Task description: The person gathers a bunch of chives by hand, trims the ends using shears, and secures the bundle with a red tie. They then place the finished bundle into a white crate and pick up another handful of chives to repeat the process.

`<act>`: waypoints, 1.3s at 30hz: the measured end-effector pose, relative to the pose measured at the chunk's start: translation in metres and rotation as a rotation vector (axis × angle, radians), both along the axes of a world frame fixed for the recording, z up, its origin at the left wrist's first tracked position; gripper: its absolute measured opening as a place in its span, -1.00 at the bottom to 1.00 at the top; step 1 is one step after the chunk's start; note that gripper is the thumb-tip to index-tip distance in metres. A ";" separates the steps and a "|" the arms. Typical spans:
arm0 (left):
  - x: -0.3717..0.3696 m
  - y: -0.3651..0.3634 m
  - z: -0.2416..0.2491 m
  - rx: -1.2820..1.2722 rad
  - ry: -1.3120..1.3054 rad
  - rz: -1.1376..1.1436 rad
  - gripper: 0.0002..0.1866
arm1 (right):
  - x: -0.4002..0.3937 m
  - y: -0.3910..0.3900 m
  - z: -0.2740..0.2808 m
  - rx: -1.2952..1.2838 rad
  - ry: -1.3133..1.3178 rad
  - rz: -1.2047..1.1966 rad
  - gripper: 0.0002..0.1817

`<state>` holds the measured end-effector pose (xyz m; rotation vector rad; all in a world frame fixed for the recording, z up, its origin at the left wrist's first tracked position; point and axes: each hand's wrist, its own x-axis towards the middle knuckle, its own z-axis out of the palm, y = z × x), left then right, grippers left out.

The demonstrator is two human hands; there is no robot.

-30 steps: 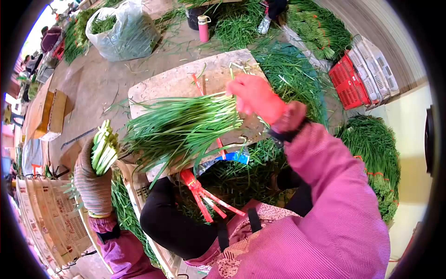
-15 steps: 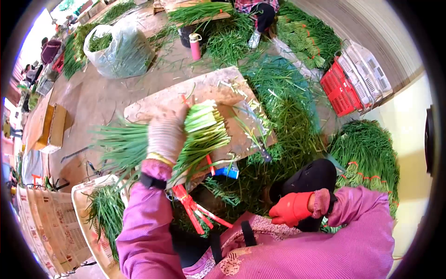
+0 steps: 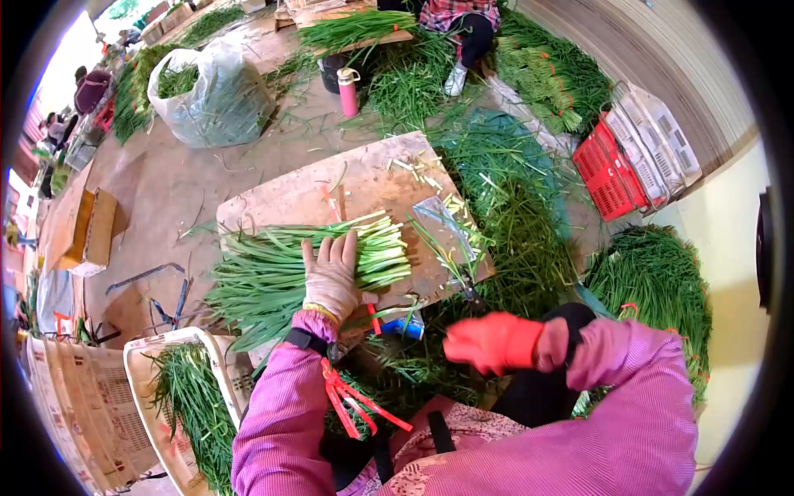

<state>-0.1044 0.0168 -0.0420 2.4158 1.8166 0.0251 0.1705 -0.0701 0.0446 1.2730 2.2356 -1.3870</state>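
Note:
A loose bunch of Chinese chives (image 3: 273, 263) lies across a wooden board (image 3: 281, 188), its pale cut ends toward the right. My left hand (image 3: 331, 281), in a whitish glove, rests on top of the bunch with its fingers stretched out and apart. A knife (image 3: 472, 296) lies at the board's right side, dark handle toward me, among chive scraps. My right hand (image 3: 492, 343), in a red glove, is just below that handle, apart from it; motion smears its fingers. A red strip (image 3: 374, 319) hangs at the board's near edge, and more red ties (image 3: 347, 397) dangle below my left wrist.
A crate of chives (image 3: 194, 405) stands at the left. Tied bundles (image 3: 649, 269) are piled at the right, near red and white crates (image 3: 608, 169). Farther off are a plastic bag (image 3: 211, 103), a pink bottle (image 3: 347, 93) and a seated person (image 3: 463, 33).
My left hand has moved right and toward me, its fingers now spread over the bunch, which lies flatter and lower on the board. My right hand has risen from my lap leftward toward the knife.

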 end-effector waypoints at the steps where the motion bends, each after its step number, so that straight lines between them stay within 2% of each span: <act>1: -0.001 -0.004 -0.001 0.020 0.010 -0.026 0.31 | -0.001 0.021 -0.027 -0.435 0.257 -0.515 -0.58; 2: -0.002 -0.006 -0.010 0.025 0.050 -0.041 0.33 | -0.008 0.035 -0.023 -0.123 0.367 -0.560 -0.60; 3: -0.003 -0.008 -0.007 0.005 0.062 -0.057 0.27 | -0.005 0.058 -0.065 0.369 0.449 -0.492 -0.54; 4: -0.004 -0.008 -0.014 0.047 0.081 -0.052 0.24 | -0.010 0.082 -0.089 0.623 0.515 -0.500 -0.56; 5: -0.004 -0.007 -0.025 0.086 0.100 -0.048 0.21 | -0.014 0.105 -0.119 0.620 0.519 -0.493 -0.56; 7: -0.004 -0.002 -0.034 0.160 0.106 -0.036 0.19 | -0.022 0.137 -0.164 1.495 -0.265 0.015 -0.60; 8: -0.005 0.004 -0.035 0.136 -0.002 -0.006 0.20 | -0.032 0.144 -0.160 1.494 -0.262 0.017 -0.60; 10: -0.006 0.012 -0.035 0.104 -0.165 0.039 0.24 | -0.059 0.152 -0.150 1.144 0.194 -0.407 -0.61; 13: -0.008 0.008 -0.037 0.182 -0.169 0.018 0.25 | -0.092 0.154 -0.117 0.475 0.805 -0.949 -0.62; 14: -0.007 0.006 -0.030 0.166 -0.150 0.021 0.25 | -0.098 0.145 -0.105 0.347 1.034 -0.993 -0.65; 15: -0.006 0.005 -0.028 0.165 -0.150 0.034 0.25 | -0.098 0.146 -0.105 0.339 1.033 -0.982 -0.65; 17: -0.007 0.003 -0.026 0.143 -0.100 0.041 0.25 | -0.097 0.149 -0.108 0.981 0.387 -0.635 -0.63; 18: -0.007 0.003 -0.030 0.151 -0.073 0.036 0.26 | -0.100 0.152 -0.108 0.966 0.358 -0.552 -0.51; 19: -0.007 0.005 -0.030 0.127 -0.018 0.051 0.21 | -0.105 0.152 -0.107 0.954 0.378 -0.534 -0.51; 21: -0.009 0.006 -0.039 0.165 -0.045 0.034 0.20 | -0.113 0.150 -0.104 1.025 0.170 -0.234 -0.38; 22: -0.012 0.008 -0.047 0.180 -0.093 0.020 0.20 | -0.116 0.150 -0.109 0.989 0.050 -0.085 -0.16; 23: -0.014 0.009 -0.051 0.157 -0.146 0.015 0.05 | -0.119 0.145 -0.116 0.986 0.071 -0.067 -0.16; 25: -0.016 0.016 -0.069 0.251 -0.047 -0.033 -0.10 | -0.120 0.137 -0.127 0.884 -0.005 0.145 0.04; 26: -0.016 0.017 -0.065 0.226 -0.091 -0.043 -0.18 | -0.117 0.141 -0.127 0.891 -0.004 0.195 0.14; 27: -0.016 0.020 -0.075 0.253 -0.030 -0.044 -0.13 | -0.116 0.146 -0.128 0.903 0.009 0.212 0.14; 29: -0.014 0.017 -0.057 0.142 -0.163 -0.001 -0.04 | -0.113 0.148 -0.133 0.945 -0.061 0.289 0.11; 31: -0.016 0.014 -0.040 0.082 -0.084 -0.012 0.05 | -0.114 0.147 -0.132 0.943 -0.047 0.256 0.14; 32: -0.018 0.017 -0.056 0.187 -0.009 -0.007 0.05 | -0.113 0.148 -0.133 0.944 -0.056 0.238 0.18; 33: -0.027 0.008 -0.043 0.262 -0.013 -0.014 0.02 | -0.115 0.150 -0.135 0.941 -0.060 0.224 0.23; 35: -0.062 -0.027 0.034 0.141 -0.160 -0.007 -0.06 | -0.124 0.142 -0.111 0.844 -0.156 0.205 0.32; 37: -0.118 -0.060 0.074 0.118 -0.308 0.036 -0.15 | -0.129 0.138 -0.095 0.828 -0.291 0.214 0.34; 39: -0.181 -0.121 0.095 0.261 -0.388 0.231 -0.25 | -0.128 0.138 -0.080 0.826 -0.303 0.246 0.35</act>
